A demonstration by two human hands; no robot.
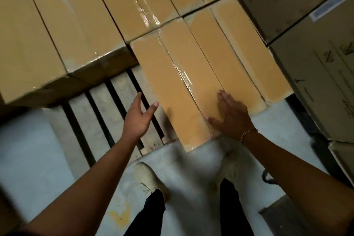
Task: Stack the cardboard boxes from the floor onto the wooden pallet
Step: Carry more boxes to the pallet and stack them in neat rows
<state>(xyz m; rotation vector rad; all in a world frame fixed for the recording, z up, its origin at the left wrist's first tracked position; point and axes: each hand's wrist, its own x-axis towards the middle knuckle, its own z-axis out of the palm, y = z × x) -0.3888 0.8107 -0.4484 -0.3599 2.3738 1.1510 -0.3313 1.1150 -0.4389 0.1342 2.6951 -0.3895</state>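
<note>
Seating step: the long tan film-wrapped cardboard box lies on the slatted wooden pallet, the released right grip flat on its near end and the left grip open beside it; it is best pushed squarely, flush against the neighbouring tan box.

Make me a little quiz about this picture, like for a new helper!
1. True or false: the right hand lies flat on a plastic-wrapped tan box.
2. The left hand hovers over: A) bare pallet slats B) a bucket C) a ladder.
3. Fill in: the bracelet is on the ____ wrist.
Key: 1 true; 2 A; 3 right.
</note>
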